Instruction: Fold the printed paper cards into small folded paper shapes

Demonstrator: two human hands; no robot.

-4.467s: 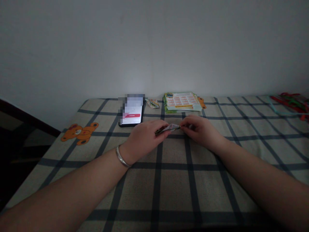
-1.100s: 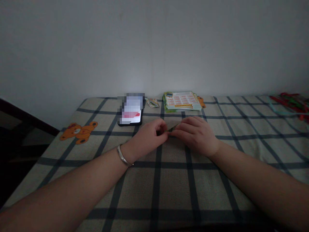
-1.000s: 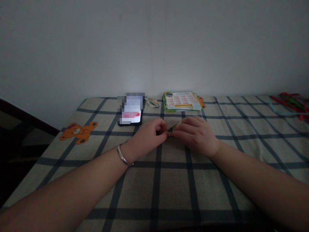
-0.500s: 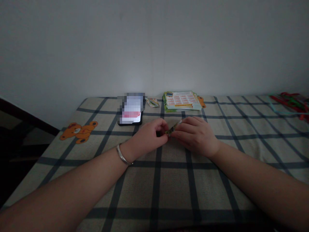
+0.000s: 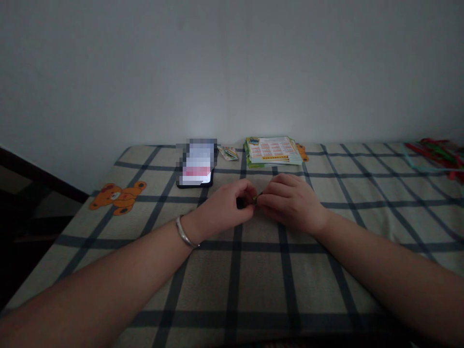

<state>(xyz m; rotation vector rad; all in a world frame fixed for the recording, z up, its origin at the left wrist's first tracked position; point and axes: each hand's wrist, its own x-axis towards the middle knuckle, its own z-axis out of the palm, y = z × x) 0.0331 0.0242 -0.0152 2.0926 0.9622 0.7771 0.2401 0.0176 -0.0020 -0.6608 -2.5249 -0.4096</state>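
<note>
My left hand point(image 5: 230, 205) and my right hand point(image 5: 294, 205) meet just above the checked cloth. Between their fingertips is a small folded paper point(image 5: 257, 197), of which only a dark yellow-green edge peeks out. The thumb and index finger of my left hand pinch its left end, with a gap inside their curl. My right hand's fingers are bent together over the other end and cover most of it.
A lit phone point(image 5: 197, 164) lies beyond my left hand. Right of it are a small folded printed paper point(image 5: 229, 153) and a stack of printed sheets point(image 5: 273, 150). Red and green strips point(image 5: 440, 154) lie at the far right; a wall rises behind the checked cloth point(image 5: 261, 285).
The fingertips of my two hands have come closer around the folded paper. Less of it shows now, as my right fingers cover more of it.
</note>
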